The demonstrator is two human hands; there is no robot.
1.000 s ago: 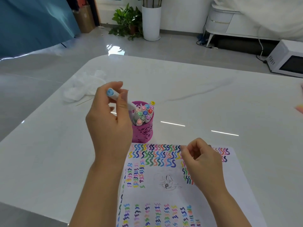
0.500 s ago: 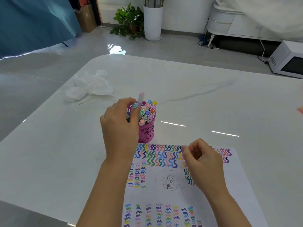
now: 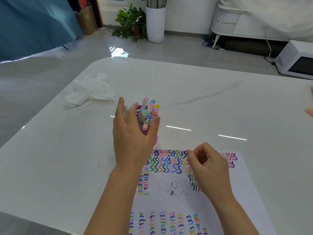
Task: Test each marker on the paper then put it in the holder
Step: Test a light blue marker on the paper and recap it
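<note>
A pink holder [image 3: 155, 139] stands on the white table, packed with several markers [image 3: 149, 114] whose coloured caps point up. My left hand [image 3: 133, 133] is spread in front of the holder with straight fingers, holding nothing and hiding most of its wall. The paper [image 3: 176, 200], covered with coloured wavy test strokes and a small pencil sketch, lies near me. My right hand [image 3: 207, 165] hovers over the paper's upper right part with its fingers loosely curled; nothing shows in them.
A crumpled white tissue [image 3: 89, 91] and a thin stick [image 3: 85, 106] lie on the table [image 3: 220, 102] to the far left. A pink object [image 3: 310, 110] sits at the right edge. Beyond the table are a potted plant [image 3: 130, 22] and a microwave [image 3: 296, 61] on the floor.
My left hand carried a light-blue-capped marker to the holder, let it go among the others and opened its fingers. My right hand has stayed curled over the paper.
</note>
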